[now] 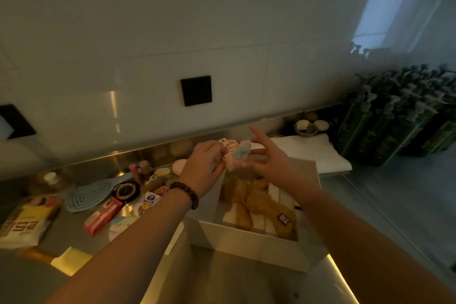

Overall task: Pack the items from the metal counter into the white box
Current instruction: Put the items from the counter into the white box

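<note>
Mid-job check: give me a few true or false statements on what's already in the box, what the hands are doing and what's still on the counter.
1. A brown plush toy lies inside the white box. True.
2. The left hand hangs idle with nothing in it. False: it grips a small pink item with a blue bow, held above the box.
3. The right hand has its fingers spread beside that pink item. True.
4. The blue hairbrush is already in the box. False: it lies on the metal counter, left of the box.
5. The red carton lies on the counter. True.
</note>
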